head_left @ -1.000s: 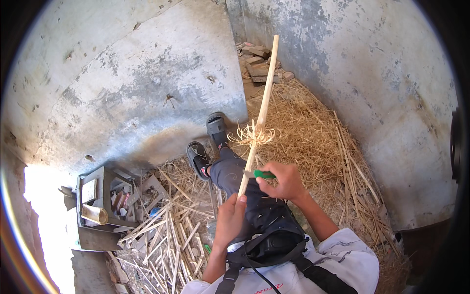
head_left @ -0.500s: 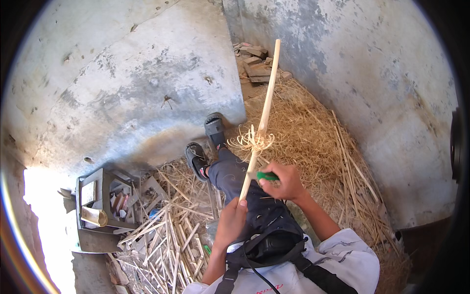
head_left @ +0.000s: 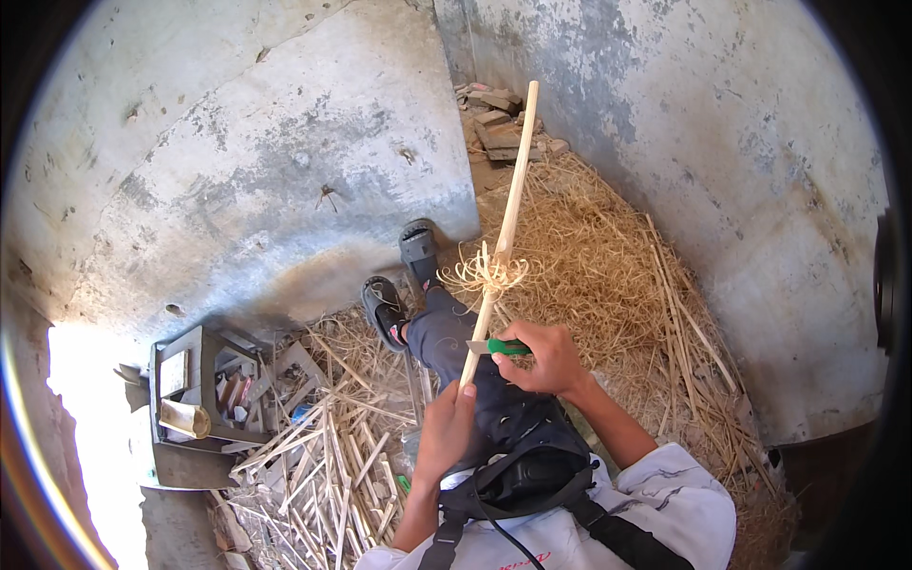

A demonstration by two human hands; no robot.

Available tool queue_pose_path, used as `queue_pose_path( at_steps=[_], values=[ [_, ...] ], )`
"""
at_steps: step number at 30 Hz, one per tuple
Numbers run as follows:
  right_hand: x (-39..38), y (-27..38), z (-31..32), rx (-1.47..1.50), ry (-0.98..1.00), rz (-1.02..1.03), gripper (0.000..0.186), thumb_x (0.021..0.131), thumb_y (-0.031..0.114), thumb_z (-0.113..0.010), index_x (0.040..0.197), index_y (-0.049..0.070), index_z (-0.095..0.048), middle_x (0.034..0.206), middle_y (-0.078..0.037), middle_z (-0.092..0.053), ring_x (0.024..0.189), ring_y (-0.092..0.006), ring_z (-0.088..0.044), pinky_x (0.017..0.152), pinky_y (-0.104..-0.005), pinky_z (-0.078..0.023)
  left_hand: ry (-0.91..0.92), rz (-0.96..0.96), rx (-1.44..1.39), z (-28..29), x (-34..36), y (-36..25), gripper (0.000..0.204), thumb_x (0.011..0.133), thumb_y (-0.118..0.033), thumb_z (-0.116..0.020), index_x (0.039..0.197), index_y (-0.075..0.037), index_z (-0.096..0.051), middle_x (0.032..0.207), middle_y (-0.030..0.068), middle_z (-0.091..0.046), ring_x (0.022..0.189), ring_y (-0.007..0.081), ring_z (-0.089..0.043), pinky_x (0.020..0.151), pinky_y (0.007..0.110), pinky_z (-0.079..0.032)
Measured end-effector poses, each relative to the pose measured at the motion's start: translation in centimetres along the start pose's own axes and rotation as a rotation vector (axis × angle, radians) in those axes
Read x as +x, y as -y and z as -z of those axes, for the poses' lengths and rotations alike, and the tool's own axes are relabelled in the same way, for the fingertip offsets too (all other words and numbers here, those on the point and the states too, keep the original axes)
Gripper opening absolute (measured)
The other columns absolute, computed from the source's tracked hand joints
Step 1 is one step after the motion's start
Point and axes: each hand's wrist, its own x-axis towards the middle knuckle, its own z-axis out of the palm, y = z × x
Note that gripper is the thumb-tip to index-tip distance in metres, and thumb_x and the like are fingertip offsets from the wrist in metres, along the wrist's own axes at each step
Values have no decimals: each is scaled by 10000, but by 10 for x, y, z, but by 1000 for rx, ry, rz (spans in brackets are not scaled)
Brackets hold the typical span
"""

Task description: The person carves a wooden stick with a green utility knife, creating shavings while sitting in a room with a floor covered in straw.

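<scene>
A long pale wooden stick (head_left: pixel 516 195) slants up and away from my lap. My left hand (head_left: pixel 446 429) is closed round its near end. In my right hand (head_left: pixel 543 357) is a knife with a green handle (head_left: pixel 508 348), gripped in curled fingers. Its short blade (head_left: pixel 479 348) lies against the stick, a little beyond my left hand. Farther along, a ring of thin curled shavings (head_left: pixel 485 274) still clings to the stick around its middle.
Loose shavings (head_left: pixel 598 256) heap on the floor at the right. Cut sticks (head_left: pixel 332 465) lie scattered at lower left, beside a grey upturned stool-like frame (head_left: pixel 204 380) holding odds and ends. Bricks (head_left: pixel 499 133) are stacked in the far corner between worn walls (head_left: pixel 313 142).
The knife has shifted slightly left and down along the stick, closer to my left hand. The stick's far end has swung a little left. Both hands keep their hold.
</scene>
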Motion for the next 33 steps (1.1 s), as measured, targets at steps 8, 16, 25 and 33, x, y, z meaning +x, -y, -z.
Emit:
queue_pose_path(
  at_steps=[8, 16, 25, 33],
  values=[
    [4, -3, 0, -37, -1, 4, 223, 868, 274, -809, 950, 79, -739, 787, -71, -723, 650, -244, -732, 592, -358, -567, -11, 1, 61, 2, 0, -2, 385, 1145, -293, -514, 957, 31, -604, 691, 125, -540, 667, 180, -492, 638, 406, -451],
    [9, -5, 1, -64, -5, 4, 239, 878, 315, -801, 979, 107, -742, 816, -56, -748, 683, -257, -750, 610, -367, -581, -19, -23, 41, 2, -1, -2, 410, 1148, -301, -516, 931, 38, -591, 679, 136, -534, 653, 185, -474, 627, 407, -443],
    [10, -19, -2, -46, -32, -64, 245, 888, 313, -797, 957, 93, -715, 778, -81, -738, 675, -265, -749, 617, -378, -577, -17, -22, 66, 3, -1, 3, 400, 1147, -296, -521, 929, 33, -583, 690, 162, -526, 657, 204, -471, 638, 418, -446],
    [21, -44, 8, -32, -95, -112, 267, 903, 288, -786, 1005, 53, -712, 816, -125, -742, 719, -282, -745, 680, -376, -575, 14, -16, -76, 0, -7, 27, 307, 1165, -254, -517, 919, -78, -568, 706, -117, -434, 622, -18, -372, 533, 226, -294]
  ],
)
